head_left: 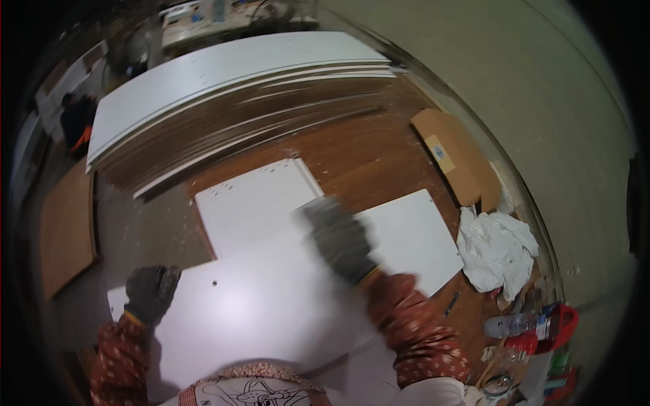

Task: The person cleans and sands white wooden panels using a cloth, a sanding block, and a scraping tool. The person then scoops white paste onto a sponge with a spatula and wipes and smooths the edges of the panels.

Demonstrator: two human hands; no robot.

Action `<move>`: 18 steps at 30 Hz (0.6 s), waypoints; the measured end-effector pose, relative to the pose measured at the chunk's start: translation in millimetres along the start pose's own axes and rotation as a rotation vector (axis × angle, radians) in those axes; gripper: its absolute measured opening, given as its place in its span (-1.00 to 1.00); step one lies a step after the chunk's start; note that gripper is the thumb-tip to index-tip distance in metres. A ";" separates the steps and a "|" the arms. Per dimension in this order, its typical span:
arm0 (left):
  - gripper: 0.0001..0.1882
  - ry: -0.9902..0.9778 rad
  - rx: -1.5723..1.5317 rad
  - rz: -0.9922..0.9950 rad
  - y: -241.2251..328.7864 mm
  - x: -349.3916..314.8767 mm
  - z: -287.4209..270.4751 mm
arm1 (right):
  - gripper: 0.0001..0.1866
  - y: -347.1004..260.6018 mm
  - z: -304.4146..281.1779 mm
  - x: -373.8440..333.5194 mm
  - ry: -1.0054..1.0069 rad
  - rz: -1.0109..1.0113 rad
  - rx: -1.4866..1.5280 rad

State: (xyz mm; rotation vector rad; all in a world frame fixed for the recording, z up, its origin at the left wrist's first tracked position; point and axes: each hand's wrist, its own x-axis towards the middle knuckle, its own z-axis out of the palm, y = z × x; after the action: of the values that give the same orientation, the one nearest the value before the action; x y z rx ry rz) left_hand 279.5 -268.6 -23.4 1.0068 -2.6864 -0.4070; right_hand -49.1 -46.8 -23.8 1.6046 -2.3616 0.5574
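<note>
A large white panel (257, 318) with a small dark hole near its far edge lies in front of me. My left hand (152, 292), in a dark grey glove, rests across that panel's far left edge. Its fingers are curled closed, and whatever they may hold is hidden. My right hand (336, 237), gloved alike, is over the panel's far right part, smeared by motion; its fingers cannot be made out. Beyond lies a smaller white panel (250, 206) with small marks along its far edge. Another white panel (416, 237) lies to the right.
A tall stack of white-topped boards (237, 71) stands at the back. On the right are a cardboard box (460, 152), a crumpled white plastic bag (497, 247), a clear bottle (508, 325) and a red container (558, 328). A brown board (68, 230) and a person (78, 122) are at left.
</note>
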 end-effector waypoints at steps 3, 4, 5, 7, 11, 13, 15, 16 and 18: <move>-0.81 0.021 0.027 0.162 5.5 -2.6 -17.4 | -0.76 148.2 -35.7 -8.0 0.085 0.120 -0.401; -0.78 -0.078 0.055 0.139 0.0 -6.2 -28.1 | -0.75 155.5 -49.6 -0.6 -0.009 0.489 -0.231; -0.78 -0.072 0.060 0.091 -9.1 -14.9 -33.9 | -0.75 169.7 -66.5 -2.5 -0.105 0.613 -0.394; -0.44 0.238 0.244 0.167 -30.3 -48.4 -44.1 | -0.73 189.6 -67.5 -19.9 0.008 0.524 -0.297; -0.27 0.396 0.072 -0.412 -70.4 -122.8 -57.6 | -0.54 174.7 -50.3 -26.6 0.002 0.599 -0.521; -0.43 -0.382 -0.678 -0.923 -72.5 -120.8 -69.8 | -0.53 175.5 -40.4 -37.1 -0.027 0.374 -0.778; -0.62 -0.275 -0.550 -0.222 -128.1 -171.0 -34.1 | -0.54 117.7 -25.5 -25.8 0.027 0.083 -0.644; -0.61 -0.299 -0.039 0.275 -127.9 -163.4 -42.4 | -0.54 76.8 -27.3 -21.0 -0.032 -0.037 -0.659; -0.62 -0.324 -0.255 0.067 -122.9 -167.7 -43.1 | -0.54 -28.3 -7.7 -2.2 -0.006 -0.266 -0.505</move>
State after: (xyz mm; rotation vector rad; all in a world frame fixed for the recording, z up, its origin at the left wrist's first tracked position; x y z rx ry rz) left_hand 489.9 -252.8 -46.5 0.8351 -2.8354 -0.9446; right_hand -22.2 -50.9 -12.6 1.6256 -2.0199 -0.0947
